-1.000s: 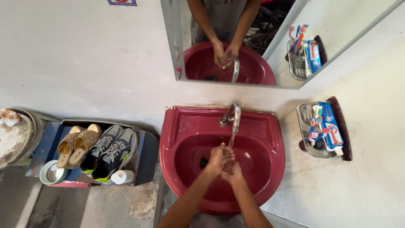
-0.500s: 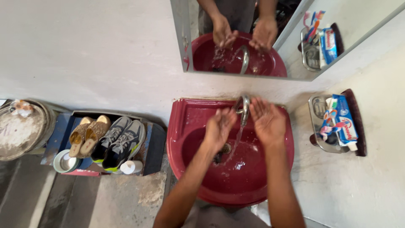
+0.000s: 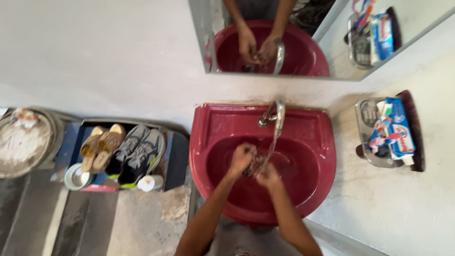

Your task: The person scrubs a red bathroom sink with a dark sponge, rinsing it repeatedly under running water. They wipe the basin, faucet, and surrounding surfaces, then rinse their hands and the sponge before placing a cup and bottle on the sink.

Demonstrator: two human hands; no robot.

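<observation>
My left hand (image 3: 241,159) and my right hand (image 3: 268,174) are pressed together inside the dark red wash basin (image 3: 208,128). Both sit under the thin stream of water that falls from the metal tap (image 3: 276,114). The fingers are curled against each other and hold no object. A wall mirror (image 3: 294,38) above the basin shows the same two hands and the tap from the other side.
A metal holder (image 3: 367,137) with toothbrushes and a blue toothpaste box hangs on the wall to the right. To the left a blue rack (image 3: 66,147) bears sandals, grey sneakers (image 3: 137,154), a small white bottle and a metal cup. A round metal lid (image 3: 23,142) lies far left.
Half a second ago both hands were raised apart, palms open, near the tap. They have dropped back into the basin and come together under the water.
</observation>
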